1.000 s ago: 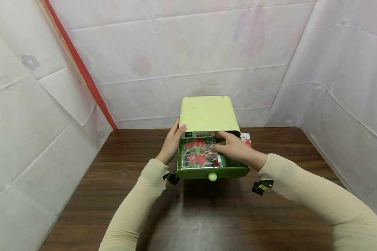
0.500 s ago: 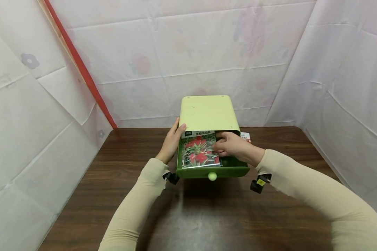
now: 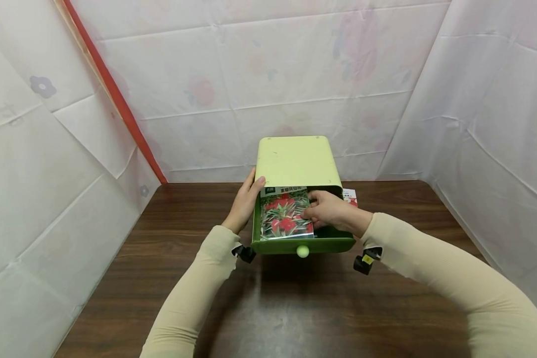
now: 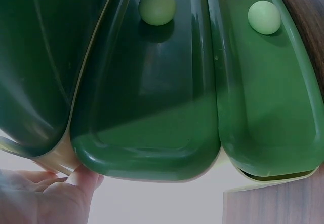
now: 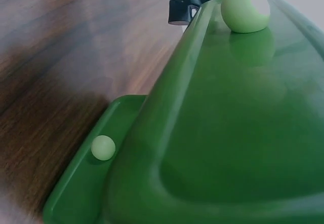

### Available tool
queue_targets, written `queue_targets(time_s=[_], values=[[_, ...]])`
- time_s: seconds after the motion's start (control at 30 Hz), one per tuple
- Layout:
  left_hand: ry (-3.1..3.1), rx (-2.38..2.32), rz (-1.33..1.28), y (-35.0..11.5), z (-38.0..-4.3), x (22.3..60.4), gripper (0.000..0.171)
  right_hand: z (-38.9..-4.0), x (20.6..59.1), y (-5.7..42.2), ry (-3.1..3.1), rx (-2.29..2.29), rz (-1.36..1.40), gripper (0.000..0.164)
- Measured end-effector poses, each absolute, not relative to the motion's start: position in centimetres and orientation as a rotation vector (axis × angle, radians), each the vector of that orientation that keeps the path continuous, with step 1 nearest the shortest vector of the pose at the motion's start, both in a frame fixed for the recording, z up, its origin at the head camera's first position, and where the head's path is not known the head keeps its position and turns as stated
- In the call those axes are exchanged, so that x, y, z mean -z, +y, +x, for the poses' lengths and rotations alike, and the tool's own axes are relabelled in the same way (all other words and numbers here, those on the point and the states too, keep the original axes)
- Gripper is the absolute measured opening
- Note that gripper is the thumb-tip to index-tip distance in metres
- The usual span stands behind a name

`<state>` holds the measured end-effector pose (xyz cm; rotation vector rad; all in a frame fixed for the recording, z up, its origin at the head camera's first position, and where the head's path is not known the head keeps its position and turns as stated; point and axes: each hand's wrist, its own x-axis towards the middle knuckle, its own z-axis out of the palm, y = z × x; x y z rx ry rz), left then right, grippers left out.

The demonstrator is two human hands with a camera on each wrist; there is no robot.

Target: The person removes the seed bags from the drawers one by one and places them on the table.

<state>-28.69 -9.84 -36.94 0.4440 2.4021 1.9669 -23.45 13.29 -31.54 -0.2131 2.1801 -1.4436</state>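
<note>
In the head view a pale green drawer cabinet point(image 3: 297, 160) stands with its top drawer point(image 3: 279, 246) pulled out. A seed packet point(image 3: 285, 216) printed with red flowers lies in the drawer's left part. My left hand point(image 3: 243, 201) rests along the cabinet's left side, thumb at the top front edge; the left wrist view shows this hand point(image 4: 55, 196) against the cabinet wall. My right hand point(image 3: 333, 209) reaches into the drawer and pinches the packet's right edge, its thumb over the printed face. Some of its fingertips are hidden. The right wrist view shows only drawer fronts point(image 5: 243, 122), not the hand.
Behind the cabinet's right side, another packet point(image 3: 350, 196) with a white top and red print shows partly. Below are more closed drawers point(image 4: 273, 82) with round knobs point(image 4: 264, 17). The wooden table point(image 3: 304, 308) is ringed by pale patterned sheets point(image 3: 268, 89).
My right hand has moved slightly left and taken hold of the packet's right edge. The packet has shifted a little right, covering the bluish-white scrap beneath. The left hand has stayed put.
</note>
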Motion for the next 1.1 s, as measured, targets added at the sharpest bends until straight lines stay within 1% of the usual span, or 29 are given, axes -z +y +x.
queue_targets(time_s=[0.17,0.5,0.53,0.63,0.67,0.73,0.87,1.1], values=[[2.402,-1.972,0.439,-9.8,-28.7,36.9,0.073,-23.4,31.5,13.4,2.198,1.451,-0.219,0.066],[2.391,-1.936,0.418,-9.9,-28.6,36.5,0.070,-23.6,31.1,13.7,2.189,1.521,-0.215,0.062],[2.391,-1.929,0.418,-9.8,-28.4,36.3,0.069,-23.6,31.1,13.8,2.185,1.533,-0.215,0.053],[2.397,-1.916,0.411,-9.7,-27.6,35.4,0.068,-23.5,30.9,14.1,2.162,1.575,-0.226,0.014],[2.401,-1.913,0.411,-9.6,-27.3,35.2,0.068,-23.5,30.8,14.3,2.149,1.591,-0.231,0.018],[2.398,-1.917,0.415,-9.6,-26.8,34.7,0.068,-23.4,30.6,14.5,2.097,1.642,-0.225,0.036],[2.382,-1.931,0.421,-9.5,-26.5,34.4,0.068,-23.1,30.1,15.0,1.991,1.708,-0.220,0.039],[2.389,-1.932,0.427,-9.6,-26.7,34.5,0.068,-22.3,29.5,15.4,1.939,1.703,-0.215,0.038]])
